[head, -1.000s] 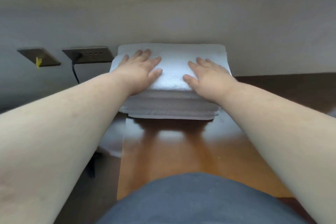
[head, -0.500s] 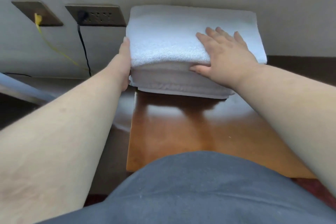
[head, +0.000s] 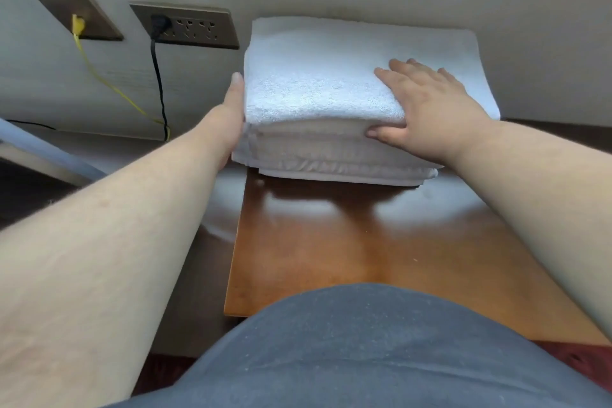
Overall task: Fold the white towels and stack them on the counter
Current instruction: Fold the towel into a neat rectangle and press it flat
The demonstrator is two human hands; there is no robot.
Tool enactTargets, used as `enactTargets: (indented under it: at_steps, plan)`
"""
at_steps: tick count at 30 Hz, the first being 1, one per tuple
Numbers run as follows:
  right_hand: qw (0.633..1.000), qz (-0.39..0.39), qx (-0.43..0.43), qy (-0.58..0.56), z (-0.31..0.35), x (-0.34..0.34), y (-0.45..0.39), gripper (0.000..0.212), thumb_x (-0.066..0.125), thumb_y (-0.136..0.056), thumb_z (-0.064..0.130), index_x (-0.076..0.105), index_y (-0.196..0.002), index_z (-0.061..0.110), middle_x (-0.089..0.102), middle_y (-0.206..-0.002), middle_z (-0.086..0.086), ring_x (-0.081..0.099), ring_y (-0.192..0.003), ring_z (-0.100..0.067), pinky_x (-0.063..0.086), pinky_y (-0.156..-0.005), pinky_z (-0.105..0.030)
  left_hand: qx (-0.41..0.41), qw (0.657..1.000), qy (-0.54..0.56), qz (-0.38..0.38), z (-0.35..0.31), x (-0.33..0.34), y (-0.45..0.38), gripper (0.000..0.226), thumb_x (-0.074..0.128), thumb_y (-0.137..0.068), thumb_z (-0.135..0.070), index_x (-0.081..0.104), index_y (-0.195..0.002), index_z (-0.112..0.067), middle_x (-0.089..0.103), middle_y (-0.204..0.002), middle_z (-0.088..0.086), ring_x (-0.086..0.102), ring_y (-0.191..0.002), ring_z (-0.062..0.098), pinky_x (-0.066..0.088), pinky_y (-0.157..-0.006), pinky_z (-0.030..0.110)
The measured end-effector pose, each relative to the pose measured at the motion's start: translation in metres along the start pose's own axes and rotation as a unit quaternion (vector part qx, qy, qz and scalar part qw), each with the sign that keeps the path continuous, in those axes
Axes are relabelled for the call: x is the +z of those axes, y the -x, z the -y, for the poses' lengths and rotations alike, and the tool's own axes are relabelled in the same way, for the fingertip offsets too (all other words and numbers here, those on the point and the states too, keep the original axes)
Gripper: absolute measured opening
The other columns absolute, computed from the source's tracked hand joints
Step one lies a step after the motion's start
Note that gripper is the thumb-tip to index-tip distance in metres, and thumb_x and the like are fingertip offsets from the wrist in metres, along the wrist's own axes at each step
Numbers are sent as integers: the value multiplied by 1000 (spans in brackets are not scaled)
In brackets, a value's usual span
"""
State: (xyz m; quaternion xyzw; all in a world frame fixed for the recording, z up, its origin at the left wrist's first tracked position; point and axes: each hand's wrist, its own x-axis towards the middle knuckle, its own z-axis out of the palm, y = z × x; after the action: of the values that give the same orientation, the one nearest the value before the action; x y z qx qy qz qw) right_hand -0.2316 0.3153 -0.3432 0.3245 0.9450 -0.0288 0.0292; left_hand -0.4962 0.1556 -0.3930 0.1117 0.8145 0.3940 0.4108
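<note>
Right hand (head: 433, 116) fingers flat on top towel, thumb hooked over its front edge, left hand (head: 231, 109) flat against the side, nothing gripped; towel stack (head: 318, 93) overhangs tabletop (head: 331, 242) left edge by the wall, so a rightward-uneven shove could tip it off.

Wooden counter with a stack of folded towels

We see a glossy reddish-brown wooden counter (head: 331, 242) running back to a pale wall, its left edge and near-left corner in plain sight. At its far end, against the wall, lies a stack of folded white towels (head: 331, 103), the lowest layer resting directly on the wood and overhanging the left edge slightly. The polished surface in front carries the stack's dark reflection.
</note>
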Motion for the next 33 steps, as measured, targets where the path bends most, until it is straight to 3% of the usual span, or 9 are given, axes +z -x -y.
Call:
enactTargets:
  at_steps: [5,8,11,13,15,19,25,29,33]
  plan:
    - [999,13,21,-36,14,-5,4,94,18,-78,87,18,-154,32,18,-163,-1,11,-150,-23,8,-120,-50,-4,1000,13,28,18,9,-2,46,33,-98,-48,49,-134,-24,51,-140,9,48,-127,27,35,-110,43]
    - [996,25,27,-81,15,-15,7,82,15,-88,77,23,-154,30,19,-163,-2,10,-150,-23,10,-120,-48,-27,985,141,-95,1,-5,2,51,33,-89,-60,59,-121,-31,60,-125,-6,53,-119,20,36,-106,38]
    - [988,-12,67,-139,20,-21,2,59,26,-101,55,32,-151,23,24,-161,-4,12,-150,-23,14,-119,-42,241,905,228,-266,-39,-13,30,33,37,-90,-42,60,-112,-33,62,-115,-12,55,-115,4,37,-100,20]
    - [977,-54,103,-176,27,-23,-5,51,33,-104,39,36,-150,19,28,-160,-4,13,-150,-23,16,-119,-39,467,857,61,-211,-59,14,59,37,36,-97,-32,57,-127,-26,59,-126,-8,50,-120,1,33,-103,15]
    - [976,-59,118,-173,31,-21,-12,47,34,-103,30,38,-148,17,33,-157,-4,15,-149,-24,17,-119,-43,566,795,-201,-82,-72,52,78,46,33,-98,-35,50,-139,-21,52,-139,-1,43,-131,11,26,-110,21]
    - [984,5,159,-86,15,-12,-7,57,23,-101,48,31,-151,21,25,-160,-2,11,-149,-23,10,-119,-52,460,685,-565,-13,-64,80,72,85,35,-88,-71,13,-154,-24,17,-161,3,13,-148,24,11,-119,45]
    - [980,22,172,-98,-6,-8,12,75,18,-95,67,16,-156,23,11,-165,-2,3,-151,-20,3,-121,-50,500,637,-586,-16,-57,32,45,71,59,-92,-33,24,-152,-30,28,-158,1,27,-144,26,18,-117,43]
    - [978,16,176,-106,-5,-7,10,76,17,-95,67,16,-156,23,10,-165,-3,2,-151,-20,3,-121,-50,496,625,-602,-35,-68,12,40,74,47,-89,1,26,-151,-34,31,-157,0,30,-142,25,19,-116,41]
    - [977,9,177,-117,-4,-6,10,76,16,-95,68,14,-156,22,9,-165,-3,1,-151,-21,2,-121,-50,485,609,-625,-55,-82,15,43,87,46,-81,9,22,-151,-37,25,-159,-4,23,-145,22,16,-117,40]
